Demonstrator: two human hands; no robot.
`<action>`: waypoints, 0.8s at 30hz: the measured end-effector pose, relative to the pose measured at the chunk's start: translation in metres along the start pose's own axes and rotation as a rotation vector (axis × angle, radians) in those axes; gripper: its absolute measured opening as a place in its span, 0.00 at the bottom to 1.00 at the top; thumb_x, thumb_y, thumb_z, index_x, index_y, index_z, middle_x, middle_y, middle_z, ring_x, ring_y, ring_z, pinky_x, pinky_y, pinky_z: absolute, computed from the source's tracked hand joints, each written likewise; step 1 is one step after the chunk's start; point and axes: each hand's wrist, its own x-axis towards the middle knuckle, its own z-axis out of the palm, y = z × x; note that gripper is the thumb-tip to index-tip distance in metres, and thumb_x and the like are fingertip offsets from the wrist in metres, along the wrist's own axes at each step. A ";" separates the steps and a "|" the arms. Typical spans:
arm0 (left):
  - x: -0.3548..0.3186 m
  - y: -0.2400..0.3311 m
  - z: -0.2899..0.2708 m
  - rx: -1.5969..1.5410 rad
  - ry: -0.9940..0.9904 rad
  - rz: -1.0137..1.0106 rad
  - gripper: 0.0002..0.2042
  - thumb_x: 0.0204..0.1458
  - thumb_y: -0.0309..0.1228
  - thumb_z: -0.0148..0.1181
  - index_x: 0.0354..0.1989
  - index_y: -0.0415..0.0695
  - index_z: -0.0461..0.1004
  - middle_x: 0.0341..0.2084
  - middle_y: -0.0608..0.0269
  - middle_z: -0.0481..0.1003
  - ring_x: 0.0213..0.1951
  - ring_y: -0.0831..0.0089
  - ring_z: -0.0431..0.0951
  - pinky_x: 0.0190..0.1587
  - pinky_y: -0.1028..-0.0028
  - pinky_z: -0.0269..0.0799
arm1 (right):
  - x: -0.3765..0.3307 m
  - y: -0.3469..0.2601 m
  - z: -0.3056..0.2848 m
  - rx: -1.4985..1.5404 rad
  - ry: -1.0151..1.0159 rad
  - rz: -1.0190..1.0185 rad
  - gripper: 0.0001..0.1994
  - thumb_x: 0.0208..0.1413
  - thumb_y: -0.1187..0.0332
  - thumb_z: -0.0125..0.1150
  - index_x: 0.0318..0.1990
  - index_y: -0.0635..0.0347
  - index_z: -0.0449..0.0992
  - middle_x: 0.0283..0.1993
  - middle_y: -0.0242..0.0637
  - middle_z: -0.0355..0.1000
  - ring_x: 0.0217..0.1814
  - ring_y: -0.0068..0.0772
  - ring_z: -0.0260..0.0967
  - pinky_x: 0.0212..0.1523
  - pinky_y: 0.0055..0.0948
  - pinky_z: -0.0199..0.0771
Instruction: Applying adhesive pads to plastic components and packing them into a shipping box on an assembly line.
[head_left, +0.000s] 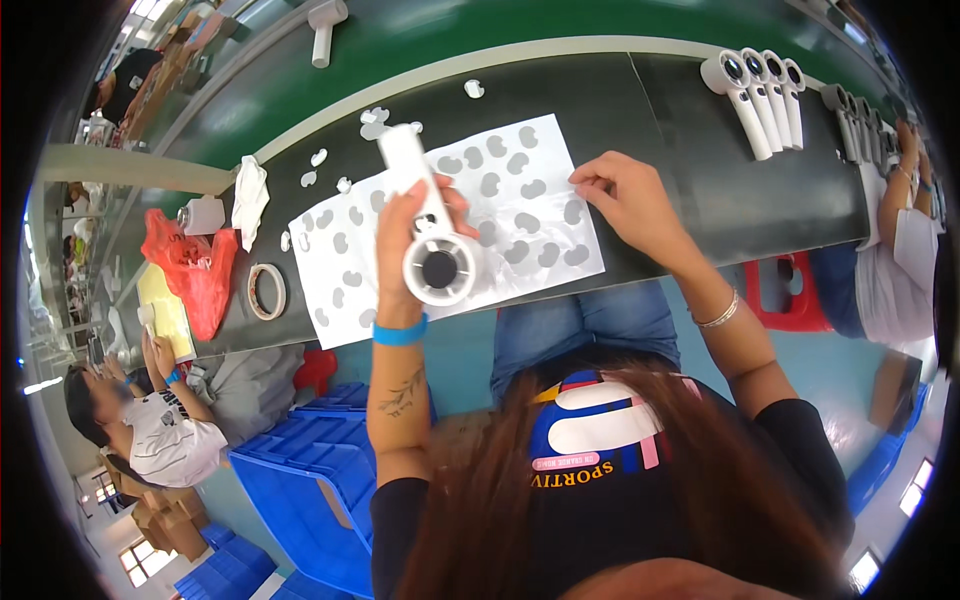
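Note:
My left hand (398, 235) is wrapped round the handle of a white handheld fan (415, 165). The fan's round head, with a dark centre, points toward me, and its handle end is blurred. Beneath it lies a white sheet of grey kidney-shaped stickers (540, 255), some of its spots bare. At the sheet's right edge, my right hand (630, 200) has thumb and forefinger pinched together. Whatever sits between those fingertips, if anything, is too small to make out. Several small peeled pieces (375, 122) are scattered beyond and left of the sheet.
Several white fans (755, 100) stand in a row at the far right, another fan (322, 30) at the back. Leftward are a tape roll (266, 291), a white cloth (250, 200) and a red plastic bag (195, 265). Blue crates (310, 490) stand below; people sit on both sides.

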 end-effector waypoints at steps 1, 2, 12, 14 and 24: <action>0.000 -0.007 0.004 0.024 0.012 -0.024 0.19 0.57 0.41 0.44 0.42 0.33 0.67 0.28 0.53 0.74 0.21 0.71 0.75 0.26 0.73 0.74 | 0.005 0.002 0.006 -0.003 -0.004 -0.005 0.06 0.49 0.76 0.60 0.35 0.64 0.77 0.32 0.37 0.71 0.28 0.27 0.68 0.31 0.23 0.68; 0.001 -0.011 0.008 0.047 -0.028 -0.062 0.21 0.57 0.41 0.44 0.45 0.32 0.67 0.29 0.52 0.75 0.20 0.71 0.75 0.26 0.75 0.74 | 0.011 0.003 0.011 -0.027 0.038 -0.047 0.06 0.49 0.76 0.60 0.35 0.64 0.77 0.32 0.38 0.71 0.28 0.28 0.69 0.31 0.24 0.68; 0.033 -0.042 0.027 -0.181 -0.043 -0.190 0.19 0.56 0.36 0.51 0.50 0.34 0.68 0.45 0.60 0.71 0.32 0.76 0.76 0.33 0.76 0.75 | 0.070 0.012 0.047 -0.211 0.168 -0.038 0.05 0.47 0.73 0.63 0.31 0.62 0.76 0.29 0.38 0.69 0.29 0.33 0.70 0.33 0.28 0.69; 0.033 -0.044 0.028 -0.200 -0.010 -0.203 0.19 0.56 0.37 0.52 0.50 0.34 0.68 0.44 0.61 0.71 0.35 0.79 0.73 0.35 0.78 0.73 | 0.075 0.014 0.048 -0.169 0.120 0.005 0.05 0.46 0.73 0.63 0.31 0.62 0.75 0.29 0.38 0.68 0.29 0.33 0.70 0.33 0.28 0.69; 0.035 -0.025 0.042 -0.169 -0.018 -0.185 0.16 0.59 0.40 0.49 0.46 0.39 0.65 0.36 0.57 0.73 0.26 0.77 0.74 0.28 0.76 0.74 | 0.055 -0.002 0.013 0.206 0.154 -0.057 0.07 0.56 0.76 0.53 0.41 0.63 0.65 0.36 0.33 0.66 0.38 0.20 0.67 0.39 0.22 0.68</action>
